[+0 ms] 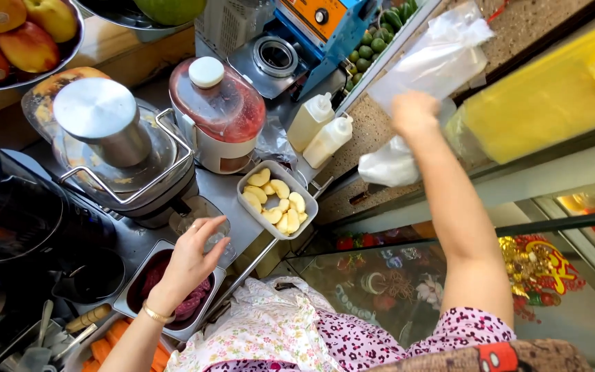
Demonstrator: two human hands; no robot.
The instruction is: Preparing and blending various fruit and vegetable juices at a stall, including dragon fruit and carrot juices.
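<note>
Fingers of the left hand (191, 265) are spreading loosely apart, hovering over a clear glass cup (204, 220) without closing on it, while a thin gold bracelet (155, 314) is circling the wrist. Just below the palm, at about 7 o'clock from the cup, a rectangular steel tray (136, 295) is holding dark purple slices. At 2 o'clock from the cup, a second small metal tray (246, 184) with rounded corners is carrying pale yellow fruit wedges (278, 204), smooth and crescent-shaped. The right hand (414, 114) is reaching up toward 1 o'clock in the view, its fingers clamping on crinkly, translucent plastic bags (435, 65) that are hanging in a soft bunch. On the steel tabletop (222, 189), at 11 o'clock from the wedges, a juicer (218, 114) with a red-stained clear lid and white round knob is standing; beside it, at 9 o'clock, another machine is showing a shiny cylindrical metal plunger (101, 117). Two milky squeeze bottles (318, 131) are leaning together at 1 o'clock from the fruit tray.
</note>
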